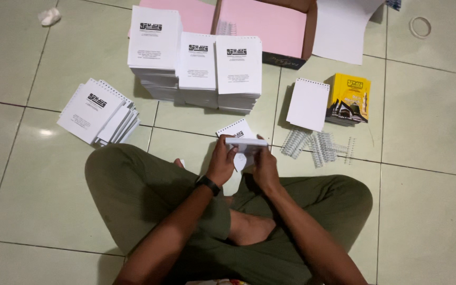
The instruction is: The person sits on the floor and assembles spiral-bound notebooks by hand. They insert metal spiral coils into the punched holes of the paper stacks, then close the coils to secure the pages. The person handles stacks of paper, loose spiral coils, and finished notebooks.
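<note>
I sit cross-legged on a tiled floor. My left hand [221, 161], with a black watch on its wrist, and my right hand [264, 168] both grip a small white punched booklet [246, 142] held edge-on above my lap. A white spiral binding seems to hang beneath it between my hands. Another white booklet [236, 129] lies on the floor just beyond my hands.
Tall stacks of white printed booklets [196, 63] stand ahead, with a fanned pile [97, 112] at the left. A white punched pad [308, 104], yellow covers [349, 98] and loose white spiral coils [315, 145] lie at the right. A cardboard box with pink sheets [262, 21] sits behind.
</note>
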